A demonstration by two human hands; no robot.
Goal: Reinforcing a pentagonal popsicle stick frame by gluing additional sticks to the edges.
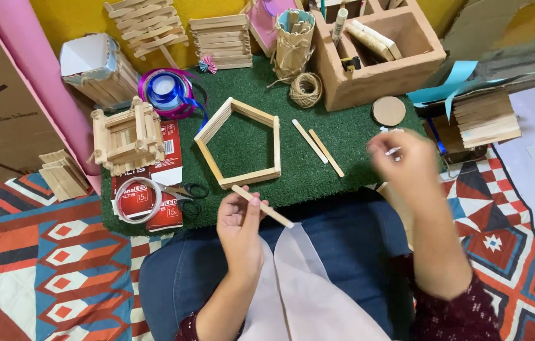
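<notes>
Green mat (pixel 318 170) carries pentagon frame (pixel 240 144) at centre, two loose sticks (pixel 318 148) toward right edge; my left hand (pixel 240 222) pinches craft stick (pixel 261 206) off near edge; right hand (pixel 406 161) blurred, small white bit in fingers, grip unclear; judge: mid-build, next stick wants glue, then careful alignment on frame.

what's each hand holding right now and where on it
The left hand holds a flat wooden stick, pinched near its left end. The right hand is blurred; something small and white sits at its fingertips, but what it is cannot be told.
</notes>
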